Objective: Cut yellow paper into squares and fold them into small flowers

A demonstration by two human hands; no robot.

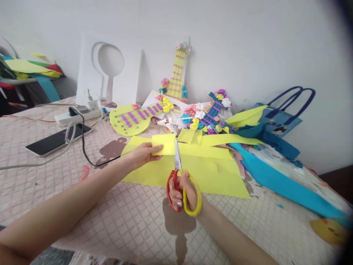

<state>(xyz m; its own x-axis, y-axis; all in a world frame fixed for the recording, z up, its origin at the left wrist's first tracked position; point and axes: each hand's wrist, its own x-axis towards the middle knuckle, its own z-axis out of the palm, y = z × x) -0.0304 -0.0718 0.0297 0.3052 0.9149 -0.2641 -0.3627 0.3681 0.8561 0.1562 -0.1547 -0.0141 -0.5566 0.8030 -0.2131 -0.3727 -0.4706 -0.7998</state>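
My left hand (147,154) pinches a small yellow paper piece (164,144) between thumb and fingers, above the table. In my right hand (184,191) are scissors (178,160) with one red and one yellow handle, fingers and thumb through the loops. The blades point away from me at the right edge of the held piece; whether they touch it I cannot tell. Beneath lies a large yellow sheet (204,171), with a long yellow strip (234,139) along its far side and shorter yellow pieces (190,136) near the strip.
A yellow guitar-shaped craft (132,119) and paper flowers (197,114) lie behind. A white glue gun (167,123) rests near them. At left are a power strip (78,115) and a black device (57,140) with cables. Blue paper (275,184) and a blue bag (286,119) occupy the right.
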